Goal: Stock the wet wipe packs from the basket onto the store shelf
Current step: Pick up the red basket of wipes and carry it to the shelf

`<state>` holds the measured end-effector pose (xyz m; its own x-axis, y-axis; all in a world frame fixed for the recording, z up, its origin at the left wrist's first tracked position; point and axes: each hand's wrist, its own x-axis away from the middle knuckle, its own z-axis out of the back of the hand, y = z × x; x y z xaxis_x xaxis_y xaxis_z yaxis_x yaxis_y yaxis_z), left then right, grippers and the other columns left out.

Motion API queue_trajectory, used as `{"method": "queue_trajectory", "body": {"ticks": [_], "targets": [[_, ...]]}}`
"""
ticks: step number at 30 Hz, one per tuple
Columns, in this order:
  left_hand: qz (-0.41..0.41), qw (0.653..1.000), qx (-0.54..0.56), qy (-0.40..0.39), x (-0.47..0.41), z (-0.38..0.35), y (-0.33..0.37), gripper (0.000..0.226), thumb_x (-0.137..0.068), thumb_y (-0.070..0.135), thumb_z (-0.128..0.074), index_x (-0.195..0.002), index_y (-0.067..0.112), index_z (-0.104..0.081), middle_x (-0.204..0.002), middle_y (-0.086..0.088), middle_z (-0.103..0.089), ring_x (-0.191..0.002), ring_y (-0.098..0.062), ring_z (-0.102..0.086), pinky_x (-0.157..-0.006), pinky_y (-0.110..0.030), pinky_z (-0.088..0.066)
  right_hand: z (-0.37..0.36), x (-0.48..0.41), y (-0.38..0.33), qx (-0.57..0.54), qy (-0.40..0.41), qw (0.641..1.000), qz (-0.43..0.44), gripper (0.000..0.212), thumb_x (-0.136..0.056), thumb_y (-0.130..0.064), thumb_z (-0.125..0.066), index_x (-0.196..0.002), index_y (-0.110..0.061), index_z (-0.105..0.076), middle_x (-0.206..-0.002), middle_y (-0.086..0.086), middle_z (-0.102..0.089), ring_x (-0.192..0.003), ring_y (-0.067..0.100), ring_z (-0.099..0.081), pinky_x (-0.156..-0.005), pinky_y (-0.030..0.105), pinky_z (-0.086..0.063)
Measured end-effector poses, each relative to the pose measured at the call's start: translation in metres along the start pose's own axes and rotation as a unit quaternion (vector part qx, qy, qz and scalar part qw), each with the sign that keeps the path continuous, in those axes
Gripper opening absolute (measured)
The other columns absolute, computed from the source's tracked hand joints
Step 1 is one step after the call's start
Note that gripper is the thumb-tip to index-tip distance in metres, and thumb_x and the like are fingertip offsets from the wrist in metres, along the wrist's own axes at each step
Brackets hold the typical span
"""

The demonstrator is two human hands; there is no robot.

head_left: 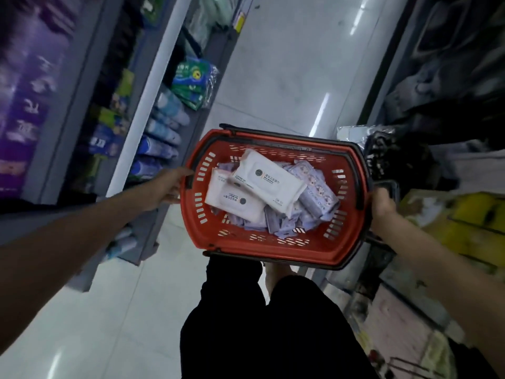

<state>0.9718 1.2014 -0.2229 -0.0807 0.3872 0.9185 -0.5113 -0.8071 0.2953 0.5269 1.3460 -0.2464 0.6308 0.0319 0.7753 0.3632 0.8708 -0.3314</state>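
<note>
Place: a shop aisle, seen from above.
Shelving: a grey store shelf runs just outside the left hand, in tiers of packaged goods.
Stock: rows of blue-and-white packs near that grip, green packs further ahead.
Carrier: a red shopping basket held at both ends.
Opposite side: beyond the right hand, blurred goods and yellow packaging.
Floor: pale glossy tiles ahead of both grips, reflecting strip lights.

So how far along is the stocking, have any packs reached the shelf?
Looks barely begun. Done: nothing I can confirm on the shelf. In hand: the left hand and right hand hold the red basket by its ends. Left: two white wet wipe packs on a heap of purple packs inside, all to shelve.
</note>
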Motion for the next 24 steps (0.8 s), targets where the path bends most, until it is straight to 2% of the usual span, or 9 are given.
{"method": "queue_trajectory", "body": {"ticks": [2,3,6,9,13,16,21,22,24], "targets": [[-0.007,1.000,-0.009,-0.011,-0.007,-0.003,0.039,0.041,-0.078,0.050,-0.067,-0.095,0.014,-0.073,-0.092,-0.011,-0.077,-0.088,-0.029,-0.070,-0.094,-0.048,-0.058,0.005,-0.007,-0.024,-0.012,0.002,1.000,-0.015,0.026,-0.082,-0.020,-0.049,-0.095,-0.006,-0.065,-0.086,0.010,-0.059,-0.064,0.025,-0.053,-0.060,0.030,-0.046],[-0.014,1.000,-0.011,-0.016,-0.011,-0.005,0.059,0.039,-0.082,0.048,-0.067,-0.098,0.013,-0.073,-0.094,-0.013,-0.076,-0.088,-0.029,-0.070,-0.094,-0.048,-0.058,0.008,-0.011,-0.037,-0.017,-0.007,1.000,-0.019,0.016,-0.084,-0.018,-0.047,-0.082,-0.009,-0.061,-0.079,0.008,-0.056,-0.062,0.025,-0.052,-0.055,0.028,-0.044],[-0.027,0.999,-0.026,-0.029,-0.031,-0.005,0.116,0.026,-0.097,0.038,-0.061,-0.095,0.013,-0.071,-0.082,-0.006,-0.075,-0.083,-0.026,-0.068,-0.093,-0.048,-0.058,0.011,-0.034,-0.080,-0.017,-0.026,0.999,-0.031,0.014,-0.079,-0.021,-0.045,-0.064,-0.019,-0.044,-0.069,0.006,-0.047,-0.055,0.028,-0.048,-0.042,0.020,-0.041],[-0.029,0.998,-0.028,-0.038,-0.052,0.001,0.175,0.028,-0.097,0.040,-0.063,-0.090,0.014,-0.069,-0.075,-0.005,-0.073,-0.078,-0.024,-0.068,-0.089,-0.046,-0.058,0.012,-0.067,-0.124,-0.009,-0.037,0.999,-0.037,0.008,-0.066,-0.025,-0.046,-0.062,-0.019,-0.047,-0.067,0.008,-0.050,-0.054,0.031,-0.051,-0.042,0.026,-0.046],[-0.022,0.999,-0.029,-0.037,-0.069,0.006,0.263,0.034,-0.099,0.042,-0.060,-0.081,0.013,-0.065,-0.070,-0.006,-0.067,-0.067,-0.021,-0.064,-0.068,-0.033,-0.054,0.009,-0.084,-0.203,-0.023,-0.032,0.999,-0.031,0.010,-0.057,-0.027,-0.048,-0.058,-0.017,-0.049,-0.061,0.009,-0.053,-0.052,0.032,-0.052,-0.051,0.028,-0.044],[-0.031,0.998,-0.054,-0.028,-0.082,0.010,0.335,0.030,-0.100,0.039,-0.058,-0.084,0.014,-0.064,-0.078,-0.009,-0.064,-0.071,-0.024,-0.061,-0.069,-0.033,-0.051,0.006,-0.104,-0.256,-0.049,-0.044,0.997,-0.034,0.014,-0.052,-0.029,-0.051,-0.057,-0.016,-0.051,-0.054,0.005,-0.055,-0.052,0.030,-0.052,-0.051,0.028,-0.042],[-0.052,0.995,-0.075,-0.028,-0.103,0.010,0.457,0.027,-0.101,0.036,-0.055,-0.086,0.016,-0.066,-0.072,-0.002,-0.069,-0.075,-0.022,-0.063,-0.070,-0.036,-0.052,0.002,-0.142,-0.349,-0.077,-0.088,0.992,-0.034,0.028,-0.031,-0.028,-0.052,-0.056,-0.015,-0.055,-0.068,0.014,-0.059,-0.059,0.035,-0.056,-0.054,0.031,-0.045],[-0.056,0.995,-0.077,-0.025,-0.107,0.009,0.481,0.027,-0.101,0.037,-0.055,-0.086,0.017,-0.066,-0.069,0.000,-0.070,-0.076,-0.021,-0.063,-0.071,-0.036,-0.051,0.000,-0.144,-0.374,-0.085,-0.100,0.991,-0.029,0.027,-0.030,-0.027,-0.051,-0.054,-0.016,-0.054,-0.068,0.014,-0.058,-0.060,0.035,-0.055,-0.054,0.031,-0.045],[-0.053,0.996,-0.067,-0.017,-0.114,0.004,0.532,0.029,-0.099,0.038,-0.057,-0.083,0.016,-0.064,-0.067,-0.001,-0.067,-0.074,-0.022,-0.063,-0.072,-0.037,-0.052,-0.003,-0.150,-0.423,-0.090,-0.106,0.990,-0.011,0.010,-0.037,-0.023,-0.050,-0.046,-0.017,-0.049,-0.061,0.011,-0.054,-0.058,0.034,-0.052,-0.054,0.030,-0.043]]}}
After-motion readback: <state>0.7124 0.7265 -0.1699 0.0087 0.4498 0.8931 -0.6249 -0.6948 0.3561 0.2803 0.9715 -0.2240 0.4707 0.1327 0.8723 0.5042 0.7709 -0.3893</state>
